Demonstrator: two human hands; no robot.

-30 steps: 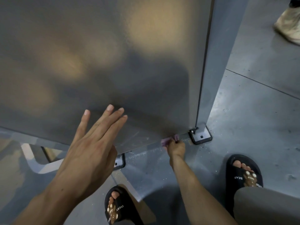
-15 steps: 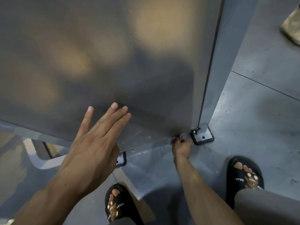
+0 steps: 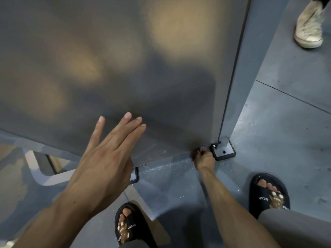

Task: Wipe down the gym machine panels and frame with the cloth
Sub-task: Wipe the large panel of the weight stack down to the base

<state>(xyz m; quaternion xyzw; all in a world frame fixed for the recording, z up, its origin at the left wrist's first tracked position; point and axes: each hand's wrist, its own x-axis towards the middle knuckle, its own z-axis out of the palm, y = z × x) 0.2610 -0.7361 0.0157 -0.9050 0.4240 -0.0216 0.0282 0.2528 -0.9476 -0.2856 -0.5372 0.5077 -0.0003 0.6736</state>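
My left hand flat on the panel, lower left; right hand gripping the cloth at its bottom corner.

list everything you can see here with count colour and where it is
machine panel: one, dull grey metal, fills the upper left
frame post: one, grey, along the panel's right edge
base plate: one, black with a bolt hole, at the foot of the post
second base plate: one, black, mostly hidden beside the left hand
floor: grey, with a seam at right
cloth: one, purplish, only a bit shows at the panel's bottom edge
pale shoe: one, another person's, top right
black slides: two, on the wearer's feet, bottom
left hand: flat, fingers straight on the panel
right hand: grips the cloth by the base plate
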